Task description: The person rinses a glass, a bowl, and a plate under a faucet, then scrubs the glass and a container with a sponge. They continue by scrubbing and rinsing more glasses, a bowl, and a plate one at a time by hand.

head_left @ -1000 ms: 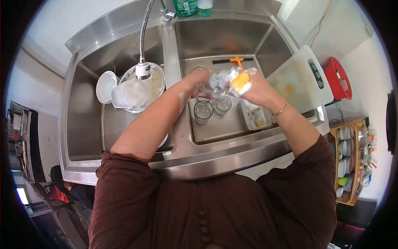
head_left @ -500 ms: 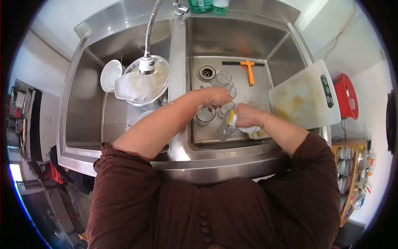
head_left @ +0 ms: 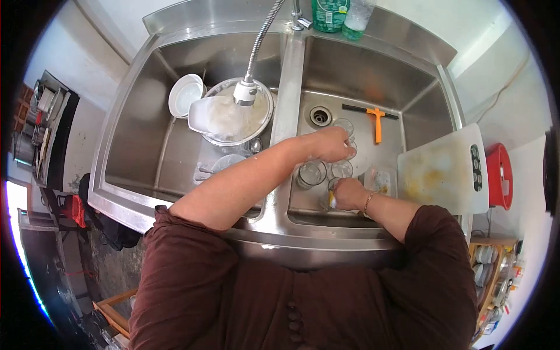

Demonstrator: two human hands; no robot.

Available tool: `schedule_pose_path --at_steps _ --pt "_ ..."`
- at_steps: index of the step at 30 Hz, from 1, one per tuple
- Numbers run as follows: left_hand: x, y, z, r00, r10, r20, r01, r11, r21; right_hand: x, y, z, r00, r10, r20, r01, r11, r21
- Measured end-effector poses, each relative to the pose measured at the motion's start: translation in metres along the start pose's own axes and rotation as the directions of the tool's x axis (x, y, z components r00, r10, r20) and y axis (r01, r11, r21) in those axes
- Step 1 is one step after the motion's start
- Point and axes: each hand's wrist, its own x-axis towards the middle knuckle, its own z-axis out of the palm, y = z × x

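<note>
Over the right basin [head_left: 373, 64], my left hand [head_left: 331, 144] is closed around something I cannot make out, right beside the clear glasses [head_left: 343, 126]. Nearer to me, my right hand [head_left: 350, 194] has its fingers wrapped round a yellow and white sponge, partly hidden, against a glass. Between my hands stand more glasses [head_left: 310, 174]. A clear plastic container [head_left: 382, 179] lies just right of my right hand. The tips of my left fingers are mostly out of sight.
Water runs from the hose faucet [head_left: 245, 92] onto a white bowl [head_left: 209, 115] and a round metal pan [head_left: 263, 119] in the left basin. An orange squeegee [head_left: 378, 125], a cutting board [head_left: 440, 172] and a red basket [head_left: 499, 175] are at the right. Green bottles [head_left: 330, 14] stand behind.
The view has shifted, so the sinks appear further right and lower. My left hand has moved away from my right hand, toward the back glasses. The plastic container shows more clearly.
</note>
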Motion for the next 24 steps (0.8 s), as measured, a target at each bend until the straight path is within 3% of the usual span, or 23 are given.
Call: schedule_pose_path --at_steps 5,7,12,14,16,18,20,22,24 --pt "-0.026 0.012 -0.024 0.992 0.044 -0.117 -0.063 0.983 -0.17 0.001 -0.007 -0.009 0.992 -0.033 0.122 0.028 0.998 0.048" --pt "-0.042 0.017 -0.039 0.993 0.038 -0.115 -0.072 0.948 -0.311 -0.006 -0.016 -0.027 0.968 -0.048 0.246 0.027 0.996 0.086" --pt "-0.093 0.004 -0.077 0.994 0.073 -0.086 -0.109 0.822 -0.559 -0.008 -0.009 -0.04 0.99 0.042 0.136 -0.055 0.994 0.098" --pt "-0.12 -0.009 -0.1 0.986 0.154 0.063 -0.094 0.829 -0.551 -0.009 -0.001 -0.041 0.991 0.059 0.124 -0.072 0.992 0.099" --pt "-0.146 -0.03 -0.124 0.934 0.167 0.317 -0.01 0.897 -0.443 -0.015 0.004 -0.047 0.995 0.082 -0.06 -0.067 0.974 0.215" --pt "-0.163 -0.048 -0.135 0.908 -0.169 0.384 0.296 0.906 -0.302 -0.019 0.009 -0.06 0.994 0.078 -0.071 -0.059 0.969 0.24" --pt "-0.16 -0.092 -0.136 0.879 -0.431 0.203 0.457 0.884 -0.098 -0.023 0.009 -0.077 0.994 0.076 -0.081 -0.052 0.963 0.265" --pt "-0.143 -0.135 -0.136 0.783 -0.622 0.021 0.619 0.782 0.07 -0.029 0.006 -0.096 0.977 -0.018 -0.214 0.116 0.884 0.453" --pt "-0.123 -0.182 -0.128 0.791 -0.564 -0.239 0.602 0.787 0.136 -0.038 -0.008 -0.12 0.961 0.009 -0.277 0.117 0.893 0.435"
